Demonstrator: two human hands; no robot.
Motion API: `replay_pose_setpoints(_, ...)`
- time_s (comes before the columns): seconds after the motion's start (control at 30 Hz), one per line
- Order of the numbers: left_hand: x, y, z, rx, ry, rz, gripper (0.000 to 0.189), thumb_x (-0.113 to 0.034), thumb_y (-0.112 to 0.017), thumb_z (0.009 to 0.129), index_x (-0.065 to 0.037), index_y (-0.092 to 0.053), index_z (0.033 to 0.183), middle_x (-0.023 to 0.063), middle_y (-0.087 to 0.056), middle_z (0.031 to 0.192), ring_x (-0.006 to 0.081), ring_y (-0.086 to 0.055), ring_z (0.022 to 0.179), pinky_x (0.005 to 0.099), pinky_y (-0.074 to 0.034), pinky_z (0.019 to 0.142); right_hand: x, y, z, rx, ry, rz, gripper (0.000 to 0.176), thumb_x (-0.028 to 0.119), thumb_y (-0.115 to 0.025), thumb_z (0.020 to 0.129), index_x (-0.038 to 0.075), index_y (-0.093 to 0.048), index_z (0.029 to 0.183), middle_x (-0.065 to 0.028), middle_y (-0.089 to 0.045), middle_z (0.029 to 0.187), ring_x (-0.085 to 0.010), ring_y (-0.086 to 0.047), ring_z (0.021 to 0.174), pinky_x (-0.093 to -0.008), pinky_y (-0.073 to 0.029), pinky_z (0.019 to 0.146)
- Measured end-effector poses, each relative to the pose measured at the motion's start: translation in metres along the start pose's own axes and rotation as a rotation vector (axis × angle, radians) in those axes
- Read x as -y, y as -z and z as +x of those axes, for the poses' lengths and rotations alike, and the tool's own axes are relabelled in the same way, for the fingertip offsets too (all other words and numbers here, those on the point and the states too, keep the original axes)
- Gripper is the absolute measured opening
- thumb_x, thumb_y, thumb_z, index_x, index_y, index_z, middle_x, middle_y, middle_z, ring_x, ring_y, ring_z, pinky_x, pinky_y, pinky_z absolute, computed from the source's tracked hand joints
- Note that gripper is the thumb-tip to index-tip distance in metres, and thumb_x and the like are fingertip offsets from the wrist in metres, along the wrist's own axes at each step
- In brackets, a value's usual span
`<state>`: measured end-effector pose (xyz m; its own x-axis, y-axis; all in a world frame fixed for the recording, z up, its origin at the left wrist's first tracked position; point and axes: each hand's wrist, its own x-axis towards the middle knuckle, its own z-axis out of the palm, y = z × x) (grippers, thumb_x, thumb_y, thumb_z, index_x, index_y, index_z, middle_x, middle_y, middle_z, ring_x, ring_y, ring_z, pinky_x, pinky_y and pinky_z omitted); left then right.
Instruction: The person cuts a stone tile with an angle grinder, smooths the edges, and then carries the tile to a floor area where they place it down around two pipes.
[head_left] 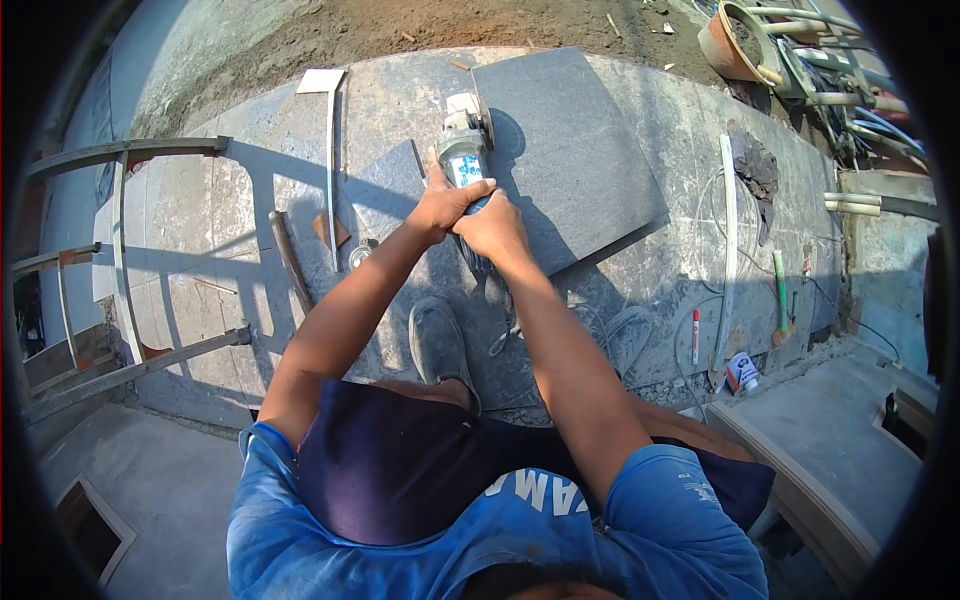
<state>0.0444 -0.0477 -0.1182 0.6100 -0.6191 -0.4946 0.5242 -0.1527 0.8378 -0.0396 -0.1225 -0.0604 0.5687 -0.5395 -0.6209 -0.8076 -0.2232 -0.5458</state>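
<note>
Both of my hands are wrapped round an angle grinder (pixel 465 168), its head pointing away from me. My left hand (pixel 442 207) grips the left side of its body, with the thumb side toward the head. Close beside it, my right hand (pixel 493 228) closes round the rear part. The grinder's disc stands on edge at the left edge of a large dark grey tile (pixel 590 150), which casts a shadow on the floor. A smaller grey tile piece (pixel 385 190) lies just left of my left hand.
To the left lie a metal square (pixel 332 170), a wooden handle (pixel 290 262) and a ladder-like frame (pixel 120 250). On the right are a long white strip (pixel 728 250), a red marker (pixel 695 335), a green-handled tool (pixel 780 290) and a small bottle (pixel 741 372). A bucket (pixel 730 45) stands at the back right.
</note>
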Motion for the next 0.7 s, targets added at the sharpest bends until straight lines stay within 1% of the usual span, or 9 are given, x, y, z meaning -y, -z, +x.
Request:
replay_pose_setpoints(0.07,-0.002,-0.001,-0.002,-0.012,-0.015,0.003,0.12,-0.012,-0.081,0.078,0.0,0.017,0.147,0.0195,-0.051,0.121,0.0248,-0.058,0.103,0.035,-0.053,0.085,-0.001,0.0,0.0,-0.01,0.0,0.011,0.075,0.029,-0.081,0.065,-0.007,-0.051,0.124,-0.0285,-0.061,0.12,-0.0392,-0.059,0.115,-0.0429,-0.048,0.098)
replay_pose_setpoints(0.23,-0.003,0.0,0.001,0.014,-0.048,-0.019,0.121,-0.008,-0.079,0.079,-0.004,0.02,0.149,0.0199,-0.048,0.127,0.0266,-0.057,0.109,0.0362,-0.051,0.09,0.003,0.001,0.0,-0.001,0.004,-0.008,0.066,0.026,-0.076,0.071,-0.003,-0.05,0.124,-0.025,-0.063,0.119,-0.0377,-0.061,0.113,-0.0446,-0.048,0.097)
replay_pose_setpoints(0.37,-0.011,0.005,0.007,-0.022,-0.14,0.029,0.125,-0.01,-0.08,0.078,-0.002,0.023,0.147,0.0209,-0.049,0.125,0.0255,-0.058,0.105,0.0347,-0.052,0.087,0.014,0.007,0.002,-0.042,0.063,-0.006,0.062,0.025,-0.074,0.071,-0.004,-0.051,0.122,-0.0259,-0.063,0.117,-0.0382,-0.061,0.113,-0.0437,-0.049,0.097)
replay_pose_setpoints(0.43,-0.027,0.007,0.005,0.014,-0.303,-0.022,0.119,-0.013,-0.077,0.083,-0.007,0.021,0.149,0.0201,-0.052,0.122,0.0233,-0.058,0.105,0.0345,-0.053,0.083,0.026,0.016,0.002,-0.026,0.105,0.034,0.065,0.026,-0.074,0.068,-0.005,-0.052,0.12,-0.0277,-0.063,0.117,-0.0387,-0.061,0.113,-0.0426,-0.05,0.094)
replay_pose_setpoints(0.53,-0.05,0.022,-0.011,0.106,-0.225,-0.167,0.109,-0.019,-0.071,0.089,-0.012,0.018,0.152,0.0172,-0.057,0.116,0.0198,-0.058,0.104,0.0317,-0.052,0.078,0.032,0.034,0.0,-0.096,0.278,0.14,0.068,0.027,-0.075,0.063,-0.006,-0.053,0.117,-0.0281,-0.064,0.112,-0.039,-0.063,0.109,-0.0419,-0.051,0.092)
replay_pose_setpoints(0.57,-0.045,0.029,-0.013,0.143,-0.202,-0.2,0.098,-0.024,-0.066,0.094,-0.013,0.01,0.154,0.0139,-0.06,0.11,0.0168,-0.059,0.102,0.0271,-0.05,0.074,0.029,0.039,0.003,-0.109,0.329,0.214,0.065,0.027,-0.08,0.061,-0.007,-0.056,0.11,-0.0235,-0.067,0.098,-0.0329,-0.067,0.091,-0.0391,-0.053,0.081)
replay_pose_setpoints(0.6,-0.038,0.028,-0.015,0.211,-0.177,-0.31,0.091,-0.027,-0.067,0.093,-0.012,-0.001,0.154,0.0114,-0.057,0.115,0.0165,-0.056,0.104,0.0284,-0.048,0.082,0.026,0.045,0.004,-0.071,0.363,0.3,0.057,0.021,-0.08,0.064,-0.005,-0.057,0.109,-0.0179,-0.068,0.097,-0.0243,-0.068,0.086,-0.0347,-0.054,0.077)
replay_pose_setpoints(0.67,-0.037,0.007,-0.039,0.373,-0.093,-0.392,0.091,-0.029,-0.072,0.089,-0.011,-0.011,0.153,0.0076,-0.051,0.122,0.0168,-0.051,0.112,0.0324,-0.045,0.092,0.021,0.058,0.001,0.008,0.447,0.526,0.048,0.014,-0.078,0.068,-0.003,-0.058,0.108,-0.012,-0.067,0.096,-0.0176,-0.067,0.082,-0.0306,-0.054,0.072)
replay_pose_setpoints(0.7,-0.028,-0.005,-0.042,0.458,-0.098,-0.402,0.097,-0.034,-0.078,0.082,-0.011,-0.014,0.152,0.0081,-0.047,0.13,0.0183,-0.048,0.118,0.0351,-0.043,0.097,0.016,0.064,0.002,0.103,0.496,0.678,0.051,0.016,-0.079,0.068,-0.003,-0.056,0.11,-0.0106,-0.066,0.094,-0.0157,-0.065,0.081,-0.03,-0.054,0.072)
